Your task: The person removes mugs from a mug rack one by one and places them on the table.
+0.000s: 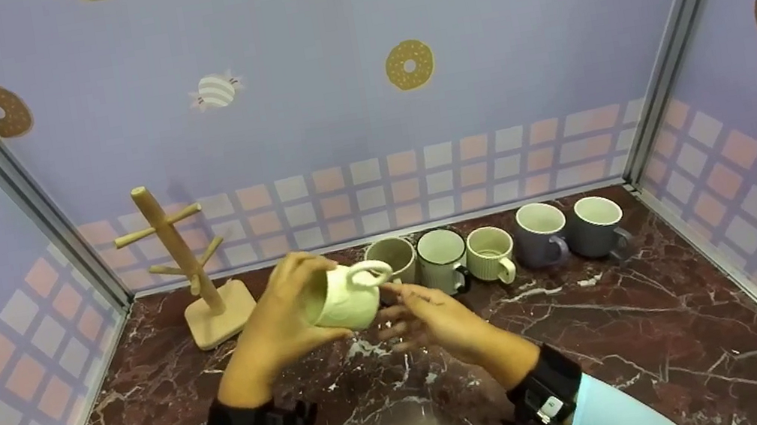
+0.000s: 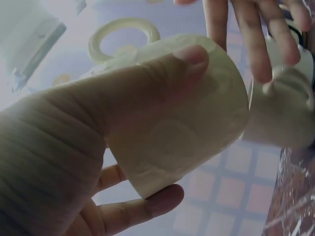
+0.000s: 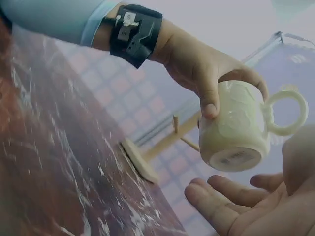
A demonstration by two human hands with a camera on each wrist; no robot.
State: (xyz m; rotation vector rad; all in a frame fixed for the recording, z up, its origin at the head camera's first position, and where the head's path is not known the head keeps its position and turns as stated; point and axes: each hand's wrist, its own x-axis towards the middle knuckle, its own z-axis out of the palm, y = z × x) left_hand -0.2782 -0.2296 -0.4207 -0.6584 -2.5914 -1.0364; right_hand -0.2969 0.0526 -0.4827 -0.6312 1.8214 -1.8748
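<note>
A cream mug (image 1: 349, 299) with a ring-shaped handle is tilted on its side in the air, its base toward the right. My left hand (image 1: 283, 317) grips it around the body near the rim, thumb on one side and fingers on the other, as the left wrist view shows on the mug (image 2: 182, 118). Close by the base, my right hand (image 1: 441, 320) is spread with fingers extended and holds nothing. In the right wrist view the fingers (image 3: 221, 196) lie just below the mug's base (image 3: 236, 158), apart from it.
A wooden mug tree (image 1: 176, 252) with bare pegs stands at the back left. Along the back wall runs a row of mugs: a brownish one (image 1: 392, 252), a white one with dark rim (image 1: 442, 259), a ribbed cream one (image 1: 490, 255), a purple one (image 1: 542, 236) and a dark grey one (image 1: 597, 227).
</note>
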